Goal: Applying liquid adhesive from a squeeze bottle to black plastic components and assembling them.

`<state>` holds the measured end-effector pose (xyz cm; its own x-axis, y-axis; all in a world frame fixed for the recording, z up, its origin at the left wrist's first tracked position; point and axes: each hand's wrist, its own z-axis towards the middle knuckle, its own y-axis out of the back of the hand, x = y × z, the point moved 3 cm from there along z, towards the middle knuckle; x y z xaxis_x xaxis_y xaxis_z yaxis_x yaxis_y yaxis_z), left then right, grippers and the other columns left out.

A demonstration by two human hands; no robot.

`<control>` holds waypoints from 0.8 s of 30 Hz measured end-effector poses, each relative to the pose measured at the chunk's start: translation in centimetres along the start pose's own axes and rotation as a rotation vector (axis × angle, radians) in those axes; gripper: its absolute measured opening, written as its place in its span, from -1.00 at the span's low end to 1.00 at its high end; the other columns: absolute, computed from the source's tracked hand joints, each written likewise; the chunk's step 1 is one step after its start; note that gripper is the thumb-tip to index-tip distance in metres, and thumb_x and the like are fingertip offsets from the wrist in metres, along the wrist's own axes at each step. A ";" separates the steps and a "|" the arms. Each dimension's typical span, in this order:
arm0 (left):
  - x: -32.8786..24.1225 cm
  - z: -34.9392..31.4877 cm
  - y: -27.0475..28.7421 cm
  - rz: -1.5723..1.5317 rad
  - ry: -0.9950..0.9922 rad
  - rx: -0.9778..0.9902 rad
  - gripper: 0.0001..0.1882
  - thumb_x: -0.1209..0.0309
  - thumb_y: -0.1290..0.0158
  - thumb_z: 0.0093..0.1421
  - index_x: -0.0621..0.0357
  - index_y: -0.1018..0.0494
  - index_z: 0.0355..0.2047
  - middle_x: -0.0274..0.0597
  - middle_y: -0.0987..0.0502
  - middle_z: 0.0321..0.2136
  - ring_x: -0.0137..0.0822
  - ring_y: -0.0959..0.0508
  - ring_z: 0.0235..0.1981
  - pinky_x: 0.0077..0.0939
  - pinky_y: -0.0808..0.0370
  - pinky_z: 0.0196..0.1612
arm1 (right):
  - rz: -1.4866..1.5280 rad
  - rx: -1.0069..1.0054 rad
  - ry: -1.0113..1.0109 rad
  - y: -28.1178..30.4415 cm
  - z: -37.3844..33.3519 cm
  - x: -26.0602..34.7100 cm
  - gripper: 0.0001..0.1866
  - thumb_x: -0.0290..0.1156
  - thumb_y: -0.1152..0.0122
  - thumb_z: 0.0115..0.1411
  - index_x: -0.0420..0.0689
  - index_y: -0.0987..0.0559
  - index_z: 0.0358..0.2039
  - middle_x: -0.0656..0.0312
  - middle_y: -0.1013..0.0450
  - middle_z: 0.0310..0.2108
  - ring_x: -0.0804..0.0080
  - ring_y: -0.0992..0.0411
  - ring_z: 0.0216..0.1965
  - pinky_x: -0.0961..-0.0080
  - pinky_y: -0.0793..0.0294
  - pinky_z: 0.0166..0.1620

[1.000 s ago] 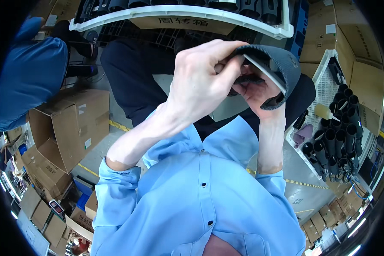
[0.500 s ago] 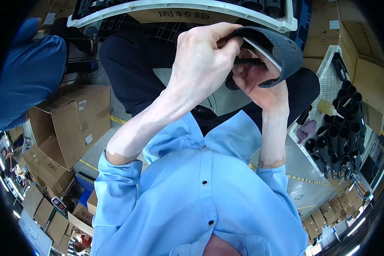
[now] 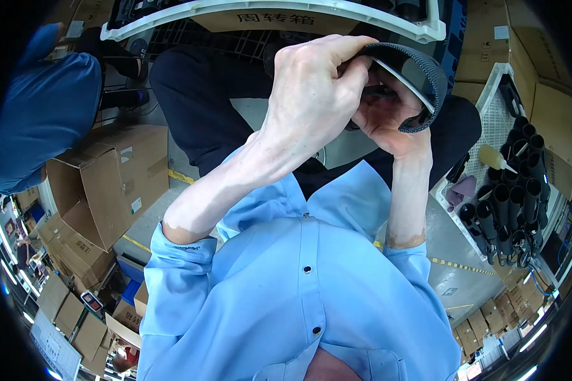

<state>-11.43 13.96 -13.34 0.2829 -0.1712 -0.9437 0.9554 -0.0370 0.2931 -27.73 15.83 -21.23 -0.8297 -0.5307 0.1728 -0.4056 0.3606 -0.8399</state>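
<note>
Held up in front of my knees is a curved dark-grey shell (image 3: 433, 79), with a ribbed or woven outer face and a smooth black inner side. It bends like an open cuff, and a thin pale edge shows inside. My left hand (image 3: 318, 86) pinches its left rim, thumb and curled fingers closing on it. My right hand (image 3: 393, 124) cups it from below and the right, palm inside the curve. Most right fingertips are hidden behind the shell. What the left fingertips press inside cannot be made out.
A white crate (image 3: 286, 9) lies beyond my hands. To the right, a white perforated tray (image 3: 486, 136) holds several black tubes (image 3: 515, 200), a cream squeeze bottle (image 3: 491, 157) and a purple cloth (image 3: 462, 192). An open cardboard box (image 3: 124, 178) and a seated person (image 3: 47, 120) are at left.
The shell has turned slightly in my hands, so less of its outer face shows and its rim is more edge-on. Both hands keep their hold; the whole view has shifted a little.
</note>
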 end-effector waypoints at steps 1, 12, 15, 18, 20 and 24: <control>0.0 -0.2 -0.1 0.009 0.005 0.005 -0.70 0.54 -0.10 0.24 0.22 -0.63 -0.02 -0.17 -0.72 -0.33 -0.47 -0.67 -0.38 -0.75 -0.55 -0.34 | -0.022 0.009 -0.001 -0.1 -0.1 -0.1 -0.56 -0.27 -0.07 0.39 -0.41 -0.47 0.06 -0.15 -0.52 -0.11 0.05 -0.58 -0.17 -0.02 -0.64 0.00; 0.2 1.9 0.3 -0.059 0.124 -0.050 -0.75 0.57 -0.04 0.23 0.39 -0.62 -0.14 -0.05 -0.68 -0.40 -0.39 -0.64 -0.52 -0.65 -0.55 -0.48 | -0.251 0.024 0.237 -2.1 0.3 -0.2 -0.55 -0.20 -0.06 0.41 -0.41 -0.53 0.00 -0.11 -0.55 -0.19 0.15 -0.60 -0.26 0.24 -0.68 -0.11; 0.5 3.0 1.4 -0.238 0.239 -0.024 -0.73 0.48 -0.09 0.28 0.39 -0.59 -0.08 -0.04 -0.67 -0.32 -0.31 -0.68 -0.42 -0.64 -0.62 -0.35 | -0.590 0.223 0.184 -3.1 -1.0 0.4 -0.60 -0.24 -0.09 0.40 -0.38 -0.57 -0.04 -0.06 -0.57 -0.27 0.23 -0.59 -0.37 0.42 -0.65 -0.26; 0.9 4.6 3.7 -0.310 0.294 -0.023 -0.70 0.42 -0.11 0.30 0.42 -0.56 -0.05 0.00 -0.64 -0.29 -0.20 -0.70 -0.37 -0.57 -0.68 -0.29 | -1.039 0.286 0.295 -4.1 -3.6 0.7 -0.70 -0.34 -0.12 0.38 -0.32 -0.61 -0.08 0.03 -0.58 -0.40 0.35 -0.56 -0.50 0.61 -0.56 -0.44; 1.2 5.8 5.7 -0.339 0.324 0.014 -0.69 0.41 -0.11 0.30 0.45 -0.55 -0.08 0.01 -0.63 -0.32 -0.17 -0.71 -0.39 -0.56 -0.70 -0.29 | -1.077 0.141 0.749 -5.0 -5.7 2.6 -0.75 -0.39 -0.13 0.36 -0.27 -0.62 -0.09 0.06 -0.60 -0.38 0.36 -0.58 -0.45 0.61 -0.58 -0.37; 1.3 7.4 7.8 -0.358 0.341 0.213 -0.66 0.37 -0.11 0.30 0.51 -0.54 -0.12 0.02 -0.61 -0.36 -0.20 -0.70 -0.43 -0.58 -0.70 -0.32 | -1.169 -0.096 1.302 -6.3 -6.4 6.8 -0.66 -0.31 -0.11 0.37 -0.24 -0.56 0.04 0.05 -0.59 -0.10 0.29 -0.58 -0.11 0.44 -0.55 0.02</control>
<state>-4.28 6.20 -11.14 -0.0121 0.2173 -0.9760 0.9687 -0.2396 -0.0653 -33.31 14.87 -11.43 0.1687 0.3672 0.9147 -0.9407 0.3371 0.0382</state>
